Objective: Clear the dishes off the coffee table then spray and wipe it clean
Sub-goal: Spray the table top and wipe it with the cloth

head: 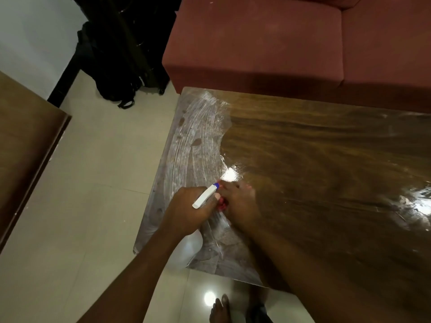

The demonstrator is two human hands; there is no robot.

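Tile floor [105,171]: pale and glossy nearest me, with a bare foot [219,308] by the table's near edge.
Spray bottle [205,197]: white head with a blue nozzle, clear body hanging below the near-left table corner; the nozzle points across the top, just beside the other hand.
Left hand [189,208]: fingers curled round the bottle's neck, below the head.
Right hand [240,201]: palm down on the red cloth [221,205], fingers close together over it; I cannot tell if they bunch it or lie flat.
Cloth against fingers: almost all hidden under the palm, red showing only at the thumb side and by the fingertips.
Coffee table [326,159]: dark glossy wood with no dishes in view; white wipe streaks [198,136] cover its left end, the rest looks unwiped.
Step in hand, my judgement: wiping the sprayed patch.
Doing it well: I would press evenly, overlap each pass rightward, and keep the nozzle off the wiping hand.
Sofa [256,43]: red, just beyond the far edge.
Black bags [121,66]: on the floor, far left.
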